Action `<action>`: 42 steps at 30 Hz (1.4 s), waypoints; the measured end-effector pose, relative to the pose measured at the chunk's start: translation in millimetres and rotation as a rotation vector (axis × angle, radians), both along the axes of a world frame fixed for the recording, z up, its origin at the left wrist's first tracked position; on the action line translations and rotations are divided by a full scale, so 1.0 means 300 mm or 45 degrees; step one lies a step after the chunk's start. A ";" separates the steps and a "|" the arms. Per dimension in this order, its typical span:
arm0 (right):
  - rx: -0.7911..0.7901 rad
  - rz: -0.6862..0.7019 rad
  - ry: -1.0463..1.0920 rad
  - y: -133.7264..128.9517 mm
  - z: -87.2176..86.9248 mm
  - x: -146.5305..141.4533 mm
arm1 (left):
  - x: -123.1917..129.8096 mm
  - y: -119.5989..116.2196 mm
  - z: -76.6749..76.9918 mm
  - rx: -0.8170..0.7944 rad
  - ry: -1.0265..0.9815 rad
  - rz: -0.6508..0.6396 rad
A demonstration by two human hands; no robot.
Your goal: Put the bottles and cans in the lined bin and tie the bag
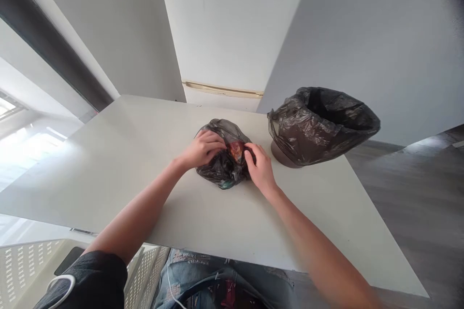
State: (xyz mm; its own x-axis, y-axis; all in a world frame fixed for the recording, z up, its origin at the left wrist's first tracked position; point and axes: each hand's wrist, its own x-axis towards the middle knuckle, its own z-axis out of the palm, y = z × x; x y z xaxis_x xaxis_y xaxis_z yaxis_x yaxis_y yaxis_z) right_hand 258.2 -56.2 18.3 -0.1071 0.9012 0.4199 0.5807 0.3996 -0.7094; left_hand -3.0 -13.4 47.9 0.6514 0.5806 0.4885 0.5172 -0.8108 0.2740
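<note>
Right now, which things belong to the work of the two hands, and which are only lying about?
In use: left hand, right hand, black plastic bag, red-orange item.
Lying about: white perforated basket, lined bin (perhaps related, but untouched).

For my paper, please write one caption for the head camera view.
Head view: two bare hands on a crumpled black plastic bag, beside a brown bin on a white table.

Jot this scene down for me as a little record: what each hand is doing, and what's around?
Left hand: fingers on the dark plastic bag
Right hand: fingers at the bag's opposite side
Between the hands: something reddish-orange, too unclear to name
Surface: white table
Right of the bag: brown bin with a black liner, mouth open
</note>
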 end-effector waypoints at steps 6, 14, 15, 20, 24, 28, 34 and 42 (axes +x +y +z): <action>0.055 0.171 -0.083 -0.036 -0.014 0.031 | -0.044 -0.030 -0.006 0.168 -0.065 0.289; 0.266 0.605 -0.519 -0.024 0.023 0.090 | 0.028 -0.099 -0.012 0.111 0.161 0.101; 0.291 0.620 -0.566 -0.018 0.018 0.096 | 0.028 -0.095 -0.016 0.128 0.111 0.134; 0.409 0.467 -0.428 -0.013 -0.020 0.095 | 0.038 -0.107 -0.010 0.071 0.016 0.087; 0.452 0.299 -0.079 -0.021 -0.036 0.086 | 0.059 -0.115 -0.023 0.189 -0.027 0.085; 0.357 0.102 0.138 -0.024 -0.061 0.089 | 0.066 -0.112 -0.048 0.192 -0.333 0.364; 0.258 -0.080 0.208 -0.032 -0.074 0.074 | 0.067 -0.117 -0.057 0.202 -0.523 0.585; 0.601 -0.408 0.046 -0.040 -0.039 0.074 | 0.044 -0.116 -0.033 0.207 -0.715 0.771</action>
State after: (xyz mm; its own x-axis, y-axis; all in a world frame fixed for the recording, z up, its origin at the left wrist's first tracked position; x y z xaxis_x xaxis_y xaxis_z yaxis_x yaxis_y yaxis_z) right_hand 280.4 -68.0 6.6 0.1624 0.6000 0.7833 0.7038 0.4860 -0.5181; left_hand 10.3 -48.3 38.1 -0.1152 0.6461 0.7545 0.6971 -0.4885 0.5248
